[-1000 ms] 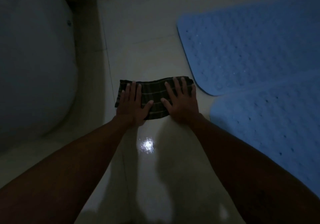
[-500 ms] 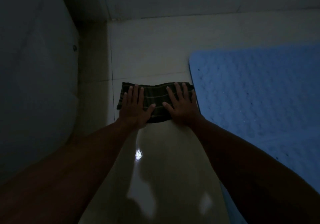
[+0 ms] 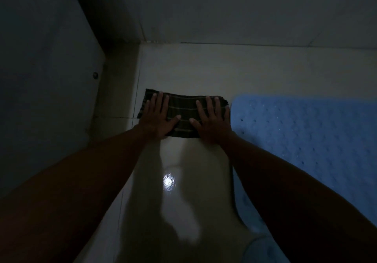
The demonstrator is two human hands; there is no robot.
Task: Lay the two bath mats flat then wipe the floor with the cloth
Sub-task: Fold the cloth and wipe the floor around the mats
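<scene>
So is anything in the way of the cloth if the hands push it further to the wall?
Nothing visible. Both the left hand and right hand press flat on the cloth, and bare floor lies ahead up to the wall. The blue mat sits off to the right side.

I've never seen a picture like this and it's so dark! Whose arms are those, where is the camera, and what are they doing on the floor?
The camera sits on a person's head, looking down, so you see their own arms. The left hand and right hand lie flat, fingers spread, pressing a dark striped cloth on the pale tiled floor. Nothing is gripped. To the right lies a blue bath mat with little holes. The bright spot is light shining off the glossy floor. The wall is ahead.
</scene>
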